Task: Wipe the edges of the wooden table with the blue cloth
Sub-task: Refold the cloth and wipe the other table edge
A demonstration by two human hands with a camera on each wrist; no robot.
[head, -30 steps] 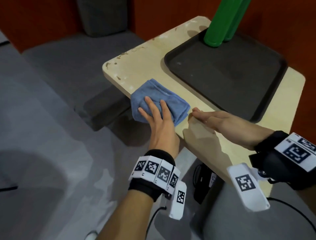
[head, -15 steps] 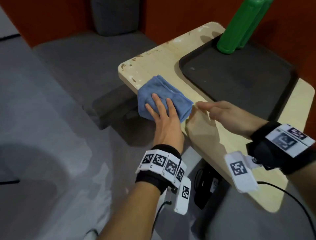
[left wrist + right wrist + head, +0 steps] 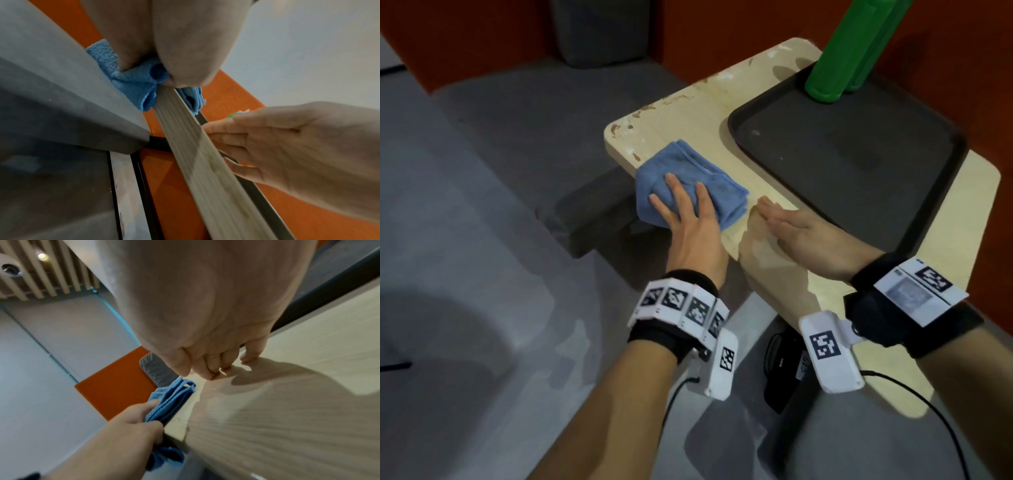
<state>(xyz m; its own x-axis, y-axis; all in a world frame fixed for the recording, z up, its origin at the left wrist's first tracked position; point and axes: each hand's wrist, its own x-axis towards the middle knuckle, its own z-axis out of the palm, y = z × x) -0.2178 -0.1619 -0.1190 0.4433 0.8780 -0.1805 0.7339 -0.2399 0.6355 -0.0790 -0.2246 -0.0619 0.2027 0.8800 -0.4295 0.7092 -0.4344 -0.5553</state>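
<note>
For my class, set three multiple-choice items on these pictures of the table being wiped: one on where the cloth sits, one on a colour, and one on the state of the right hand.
1. Where is the blue cloth?
A. on the black tray
B. folded over the near edge of the wooden table
C. on the floor

2. What colour are the bottles standing on the black tray?
A. green
B. red
C. white

3. What is the right hand doing?
A. gripping a bottle
B. lifting the tray
C. resting on the tabletop, holding nothing

Key: 1 B, the left hand presses it over the edge; 2 A, both are green; 3 C, its fingers lie on bare wood.
</note>
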